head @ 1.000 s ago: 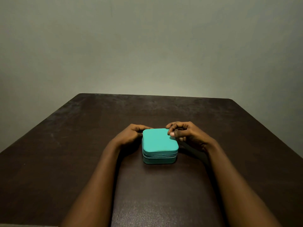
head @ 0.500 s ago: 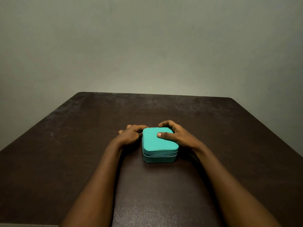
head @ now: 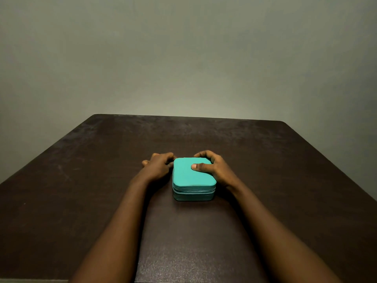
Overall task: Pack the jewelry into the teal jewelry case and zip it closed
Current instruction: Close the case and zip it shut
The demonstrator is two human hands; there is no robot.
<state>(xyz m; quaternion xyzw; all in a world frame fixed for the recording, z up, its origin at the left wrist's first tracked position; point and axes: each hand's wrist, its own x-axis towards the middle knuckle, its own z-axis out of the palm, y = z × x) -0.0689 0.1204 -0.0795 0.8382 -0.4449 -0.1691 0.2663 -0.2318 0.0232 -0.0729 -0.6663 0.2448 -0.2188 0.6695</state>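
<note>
The teal jewelry case (head: 188,177) lies closed on the dark table, its zipper line running along the near side. My right hand (head: 217,169) grips the case's far right corner, thumb flat on the lid and fingers curled over the far edge. My left hand (head: 158,166) sits against the case's far left corner with its fingers curled and bunched at the zipper line, pinching what seems to be the zipper pull, which the fingers hide. No jewelry shows outside the case.
The dark brown table (head: 275,160) stretches wide on all sides of the case, with its far edge meeting a plain grey-green wall (head: 187,58). Both my forearms reach in from the near edge.
My right hand has dropped from a pinch above the right edge onto the case, thumb now on the lid. The left hand has shifted slightly left at the far left corner.
</note>
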